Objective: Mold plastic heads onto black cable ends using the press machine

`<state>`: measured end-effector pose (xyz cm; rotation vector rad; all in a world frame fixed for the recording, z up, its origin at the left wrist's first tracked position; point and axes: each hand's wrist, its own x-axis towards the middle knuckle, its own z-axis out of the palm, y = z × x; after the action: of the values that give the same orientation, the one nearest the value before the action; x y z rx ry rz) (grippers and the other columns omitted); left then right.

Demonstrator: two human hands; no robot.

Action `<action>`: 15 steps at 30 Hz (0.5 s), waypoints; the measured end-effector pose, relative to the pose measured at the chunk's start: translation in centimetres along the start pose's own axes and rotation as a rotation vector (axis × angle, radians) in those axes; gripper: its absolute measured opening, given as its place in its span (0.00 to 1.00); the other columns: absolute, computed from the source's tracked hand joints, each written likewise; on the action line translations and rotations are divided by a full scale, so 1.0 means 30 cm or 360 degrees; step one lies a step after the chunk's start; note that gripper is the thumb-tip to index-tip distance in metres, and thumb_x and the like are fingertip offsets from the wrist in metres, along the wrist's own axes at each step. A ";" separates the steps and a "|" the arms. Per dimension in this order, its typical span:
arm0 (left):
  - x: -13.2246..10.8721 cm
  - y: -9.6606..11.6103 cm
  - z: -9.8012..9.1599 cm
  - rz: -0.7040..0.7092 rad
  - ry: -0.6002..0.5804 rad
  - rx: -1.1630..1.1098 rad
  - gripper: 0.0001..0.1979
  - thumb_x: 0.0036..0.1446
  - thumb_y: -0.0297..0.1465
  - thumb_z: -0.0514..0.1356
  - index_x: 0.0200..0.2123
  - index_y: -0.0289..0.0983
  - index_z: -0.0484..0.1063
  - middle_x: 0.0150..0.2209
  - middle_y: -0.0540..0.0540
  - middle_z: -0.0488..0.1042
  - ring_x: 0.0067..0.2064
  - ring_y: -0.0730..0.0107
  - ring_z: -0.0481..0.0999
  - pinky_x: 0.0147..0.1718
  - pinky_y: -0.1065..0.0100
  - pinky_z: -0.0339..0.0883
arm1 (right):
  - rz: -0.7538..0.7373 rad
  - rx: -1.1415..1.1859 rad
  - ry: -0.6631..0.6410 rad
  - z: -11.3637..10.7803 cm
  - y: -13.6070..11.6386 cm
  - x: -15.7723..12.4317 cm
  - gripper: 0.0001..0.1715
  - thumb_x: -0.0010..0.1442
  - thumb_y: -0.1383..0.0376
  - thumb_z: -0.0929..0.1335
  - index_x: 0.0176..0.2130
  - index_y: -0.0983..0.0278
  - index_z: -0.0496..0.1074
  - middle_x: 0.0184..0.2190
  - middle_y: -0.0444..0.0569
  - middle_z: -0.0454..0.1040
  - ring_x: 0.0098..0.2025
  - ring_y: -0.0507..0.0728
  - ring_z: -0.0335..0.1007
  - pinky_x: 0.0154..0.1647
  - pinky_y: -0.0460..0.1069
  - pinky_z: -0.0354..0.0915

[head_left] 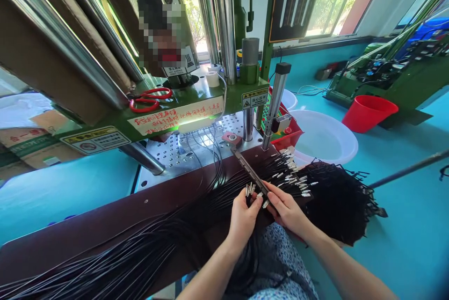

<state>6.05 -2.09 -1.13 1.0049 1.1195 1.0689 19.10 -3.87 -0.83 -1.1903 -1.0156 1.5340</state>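
From where I stand, one camera rides on the person's head, facing forward and down; the bare left hand (242, 218) and bare right hand (286, 210) sit close at five o'clock, the long green metal press beam (185, 96) farther, toward eleven.

Looks like a factory workshop, judging by a green press (233, 102) with thick steel columns (224, 24), warning labels (255, 98) and a perforated metal plate (167, 154). Has black cables (136, 248) heaped along the bench (87, 224) in bulk, a second green machine (414, 66) standing across the turquoise floor (407, 164), and a printed cardboard box (35, 138) at the left edge.
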 end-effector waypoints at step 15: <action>0.013 0.056 -0.013 -0.0218 -0.0125 -0.0103 0.15 0.51 0.43 0.56 0.26 0.39 0.56 0.16 0.60 0.50 0.15 0.84 0.46 0.11 0.80 0.40 | 0.0042 0.0284 0.0015 -0.022 0.004 -0.013 0.31 0.59 0.55 0.63 0.58 0.66 0.55 0.13 0.34 0.56 0.10 0.43 0.44 0.09 0.40 0.42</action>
<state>5.48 -1.36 0.36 0.8989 1.0676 0.9423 19.77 -4.21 -0.98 -1.0888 -0.8408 1.6026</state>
